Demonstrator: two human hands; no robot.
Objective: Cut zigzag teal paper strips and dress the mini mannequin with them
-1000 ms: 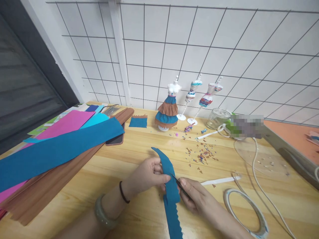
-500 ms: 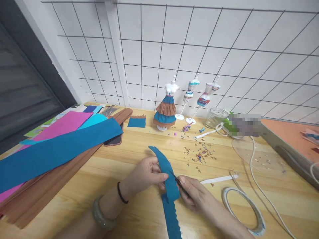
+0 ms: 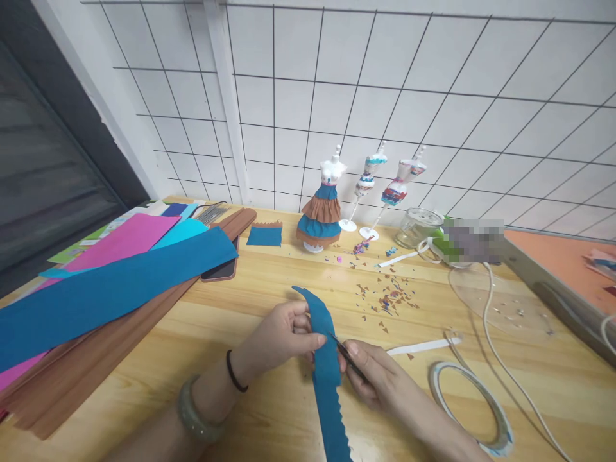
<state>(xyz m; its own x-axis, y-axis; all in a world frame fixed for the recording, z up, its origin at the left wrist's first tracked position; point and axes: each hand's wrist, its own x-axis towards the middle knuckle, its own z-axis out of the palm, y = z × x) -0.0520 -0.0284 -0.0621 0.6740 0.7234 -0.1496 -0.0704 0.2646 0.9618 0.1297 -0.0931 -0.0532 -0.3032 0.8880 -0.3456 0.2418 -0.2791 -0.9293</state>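
A long blue paper strip point(image 3: 329, 398) hangs down toward me, its lower right edge cut in a zigzag. My left hand point(image 3: 294, 332) pinches the strip near its upper part, thumb on top. Dark scissors point(image 3: 353, 362) are gripped in my right hand point(image 3: 373, 375), their tips touching the strip's right edge beside my left thumb. The strip's upper end curls to the left above my left hand. Small brown and blue scraps point(image 3: 392, 296) lie on the table beyond my right hand.
Coloured sheets point(image 3: 120, 282) and a phone point(image 3: 219, 269) lie at the left. A dressed mannequin point(image 3: 320, 215), two smaller mannequins and a clear jar point(image 3: 419, 226) stand at the back. A tape roll point(image 3: 436, 385) and a white cable point(image 3: 500, 359) are at the right.
The blue strip's upper end has shifted slightly right and its middle hangs flatter, with less of a fold. Both hands stay almost in place.
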